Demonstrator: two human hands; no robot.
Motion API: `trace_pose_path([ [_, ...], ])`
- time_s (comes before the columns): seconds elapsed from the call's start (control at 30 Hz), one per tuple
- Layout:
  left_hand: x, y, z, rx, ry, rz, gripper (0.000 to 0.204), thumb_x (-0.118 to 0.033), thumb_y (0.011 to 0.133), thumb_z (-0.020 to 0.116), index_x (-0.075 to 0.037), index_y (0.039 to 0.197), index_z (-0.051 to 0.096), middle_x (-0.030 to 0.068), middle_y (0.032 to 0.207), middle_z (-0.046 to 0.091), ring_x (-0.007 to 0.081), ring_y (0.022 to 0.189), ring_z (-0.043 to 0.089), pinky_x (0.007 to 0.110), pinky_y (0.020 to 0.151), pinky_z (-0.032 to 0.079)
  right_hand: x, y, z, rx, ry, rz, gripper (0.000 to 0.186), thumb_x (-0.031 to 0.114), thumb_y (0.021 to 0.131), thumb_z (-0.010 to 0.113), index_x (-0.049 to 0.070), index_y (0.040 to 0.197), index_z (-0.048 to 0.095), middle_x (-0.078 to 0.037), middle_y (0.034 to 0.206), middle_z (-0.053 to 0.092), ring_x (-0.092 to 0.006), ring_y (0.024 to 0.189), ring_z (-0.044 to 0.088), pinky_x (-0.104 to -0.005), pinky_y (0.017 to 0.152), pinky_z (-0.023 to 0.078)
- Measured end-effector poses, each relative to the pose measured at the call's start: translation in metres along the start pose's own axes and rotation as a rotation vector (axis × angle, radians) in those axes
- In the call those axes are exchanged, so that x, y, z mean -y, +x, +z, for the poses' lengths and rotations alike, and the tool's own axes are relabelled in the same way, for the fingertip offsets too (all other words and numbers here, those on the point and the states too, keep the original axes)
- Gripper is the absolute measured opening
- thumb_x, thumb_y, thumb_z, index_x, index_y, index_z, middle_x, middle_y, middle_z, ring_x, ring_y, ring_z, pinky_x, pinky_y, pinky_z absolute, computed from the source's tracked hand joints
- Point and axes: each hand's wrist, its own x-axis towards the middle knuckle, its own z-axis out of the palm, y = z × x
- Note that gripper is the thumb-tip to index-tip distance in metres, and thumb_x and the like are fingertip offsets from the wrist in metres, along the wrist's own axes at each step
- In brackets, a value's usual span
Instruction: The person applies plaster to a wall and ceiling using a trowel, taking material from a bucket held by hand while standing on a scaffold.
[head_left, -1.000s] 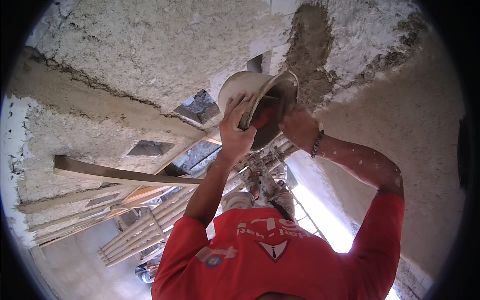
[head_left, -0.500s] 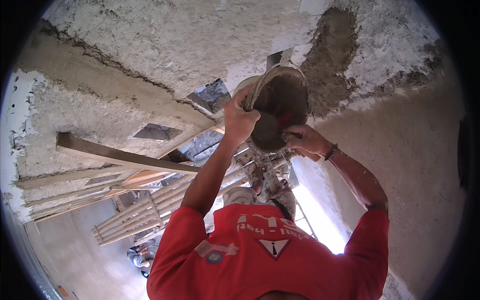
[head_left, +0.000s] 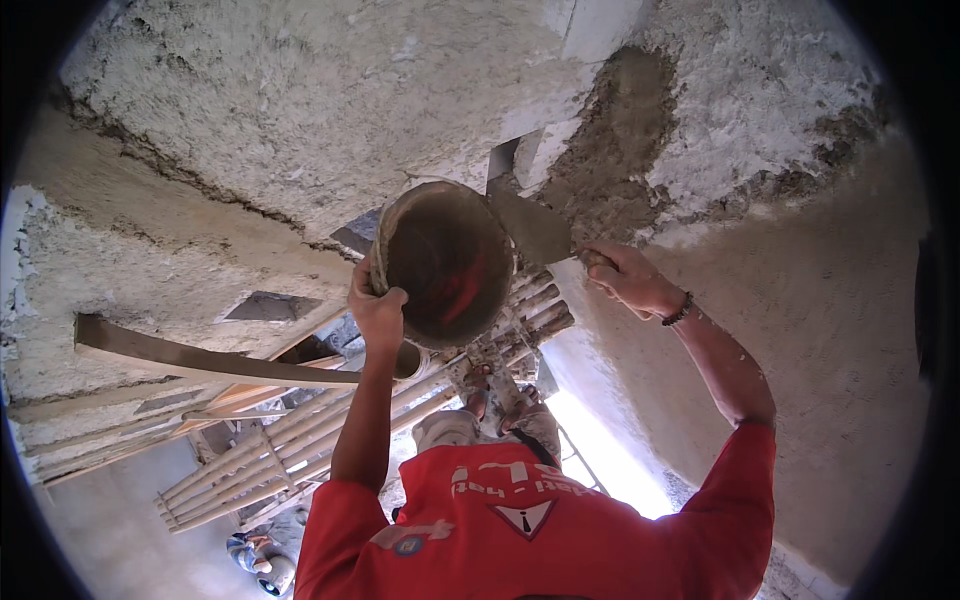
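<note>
My left hand (head_left: 378, 310) grips the rim of a round, mortar-crusted bucket (head_left: 383, 225) at its left side, thumb over the edge. The bucket's mouth faces me; its inside is dark and grey-coated, with a reddish patch low down. In my right hand (head_left: 640, 282) is the handle of a trowel, its flat grey blade (head_left: 537, 228) pointing up and left beside the bucket's right rim. Behind the blade, a strip of darker wet-looking mortar (head_left: 618, 140) runs up the rough wall. A dark bracelet circles my right wrist.
Bamboo poles (head_left: 275, 465) lashed together form a platform under my feet. A long straight-edged board (head_left: 200, 352) juts out at the left. Far below, another person (head_left: 248, 550) is beside a bucket. A smooth plastered wall (head_left: 780, 370) rises at the right; bright light shows beneath.
The trowel blade has come out of the bucket to its right side. My left hand and the bucket have shifted left and down, the mouth now showing more fully.
</note>
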Motion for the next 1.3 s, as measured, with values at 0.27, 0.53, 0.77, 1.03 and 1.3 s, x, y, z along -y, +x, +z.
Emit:
trace_pose_path([
  [0.27, 0.033, -0.026, -0.06, -0.063, 0.201, -0.141, 0.057, 0.002, 0.058, 0.056, 0.006, 0.115, 0.059, 0.0092, 0.1, 0.064, 0.0164, 0.088, 0.061, 0.029, 0.084, 0.049, 0.09, -0.005, -0.038, 0.123, -0.302, -0.127, 0.051, 0.019, 0.084, 0.07, 0.003, 0.128, 0.05, -0.014, 0.102, 0.062, -0.0235, 0.091, 0.064, -0.0349, 0.077, 0.052],
  [0.53, 0.068, -0.057, -0.079, -0.098, 0.24, -0.257, 0.06, 0.004, 0.056, 0.054, 0.006, 0.117, 0.058, 0.0102, 0.107, 0.063, 0.0194, 0.096, 0.063, 0.031, 0.09, 0.049, -0.038, 0.11, -0.11, -0.337, -0.073, 0.183, 0.031, 0.018, 0.1, 0.051, 0.001, 0.124, 0.057, -0.017, 0.103, 0.065, -0.0161, 0.073, 0.064, -0.0297, 0.063, 0.056],
  [0.77, 0.057, -0.073, -0.095, -0.147, 0.358, -0.275, 0.057, 0.002, 0.06, 0.056, 0.008, 0.117, 0.057, 0.0106, 0.101, 0.064, 0.0193, 0.09, 0.062, 0.03, 0.086, 0.049, -0.013, 0.075, -0.131, -0.585, -0.232, 0.139, 0.022, 0.015, 0.096, 0.052, 0.002, 0.114, 0.054, -0.005, 0.074, 0.057, -0.0107, 0.06, 0.051, -0.0229, 0.051, 0.045],
  [1.03, 0.065, -0.073, -0.073, -0.072, 0.27, -0.274, 0.053, 0.0, 0.057, 0.056, 0.007, 0.11, 0.059, 0.0105, 0.098, 0.064, 0.0182, 0.089, 0.061, 0.03, 0.085, 0.049, -0.107, 0.142, -0.098, -0.548, -0.623, 0.095, 0.036, 0.017, 0.082, 0.063, 0.002, 0.114, 0.059, -0.022, 0.097, 0.067, -0.04, 0.088, 0.066, -0.0481, 0.078, 0.051],
  [1.3, 0.049, -0.086, -0.08, -0.051, 0.272, -0.246, 0.053, 0.0, 0.057, 0.057, 0.007, 0.11, 0.059, 0.0117, 0.099, 0.064, 0.0189, 0.091, 0.061, 0.031, 0.087, 0.049, -0.093, 0.169, -0.169, -0.754, -0.617, 0.024, 0.035, 0.022, 0.087, 0.056, 0.001, 0.114, 0.059, -0.027, 0.103, 0.066, -0.0436, 0.099, 0.062, -0.0528, 0.084, 0.05],
])
